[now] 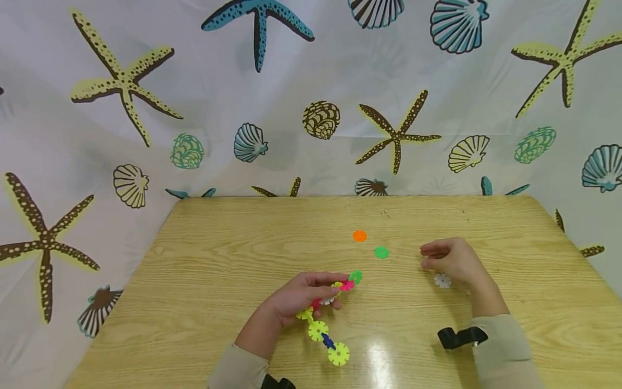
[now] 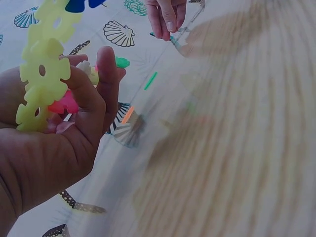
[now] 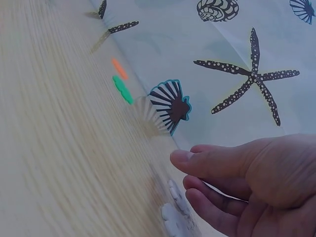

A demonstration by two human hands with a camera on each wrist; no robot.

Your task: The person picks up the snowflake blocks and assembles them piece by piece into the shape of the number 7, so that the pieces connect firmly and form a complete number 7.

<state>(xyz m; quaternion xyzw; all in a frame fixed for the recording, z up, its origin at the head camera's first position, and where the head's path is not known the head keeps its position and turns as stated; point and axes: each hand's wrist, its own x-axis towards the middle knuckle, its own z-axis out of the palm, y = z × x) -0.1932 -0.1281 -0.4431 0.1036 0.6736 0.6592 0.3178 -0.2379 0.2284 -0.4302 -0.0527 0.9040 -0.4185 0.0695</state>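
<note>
White cloth [image 1: 291, 59] with starfish and shell prints hangs at 12 o'clock and wraps toward 9 and 3 around the wood-grain tabletop [image 1: 233, 237]. Glossy finish: there's a glare patch near 6 o'clock, and the wrist views show cloth prints mirrored in it.

Left hand [image 1: 306, 294]: holding the chain [image 1: 318, 330] of notched flat pieces, thumb and fingers bent round its middle. Green end piece [image 1: 357, 277] sticks out past the fingertips toward 2 o'clock, pink piece [image 1: 346, 285] right behind it. Other end trails out toward 5 o'clock: yellow pieces, then blue piece [image 1: 328, 341], then yellow end piece [image 1: 338, 354]. White and red bits in the grip, partly hidden by fingers.

Right hand [image 1: 452, 262]: about 3 o'clock of the left, well apart. Fingers loosely bent, thumb tip close to the index, narrow gap, empty as far as I see. White disc [image 1: 443, 280] sits just below it at 7 o'clock; can't tell if a finger touches it.

Loose on the tabletop, measured from my left hand: orange disc [image 1: 359, 236] between 1 and 2 o'clock, green disc [image 1: 382, 253] at 2. They're near each other, not touching.
</note>
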